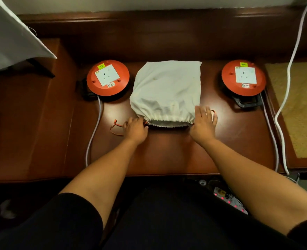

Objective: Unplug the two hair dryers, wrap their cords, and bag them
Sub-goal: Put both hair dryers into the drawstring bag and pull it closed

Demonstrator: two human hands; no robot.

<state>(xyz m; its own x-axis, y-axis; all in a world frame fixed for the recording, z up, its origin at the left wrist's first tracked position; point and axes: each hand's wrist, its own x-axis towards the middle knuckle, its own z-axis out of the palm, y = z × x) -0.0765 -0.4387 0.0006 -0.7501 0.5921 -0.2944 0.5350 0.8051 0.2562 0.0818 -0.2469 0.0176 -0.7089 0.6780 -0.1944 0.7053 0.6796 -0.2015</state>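
Bag, white cloth and bulging, sits mid-desk between two red socket reels. At 9 o'clock the left hand pinches its orange drawstring; at 3 o'clock the right hand rests flat-fingered, likely cinching the gathered mouth closed.

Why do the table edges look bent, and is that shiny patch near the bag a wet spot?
Head view: the wide-angle lens bows the table edges and stretches the forearms. Head view: the pale patch left of the white bag, beyond the left hand, looks like lamp glare on polished wood, not water. Head view: the right hand is sharp; the corners fall dark.
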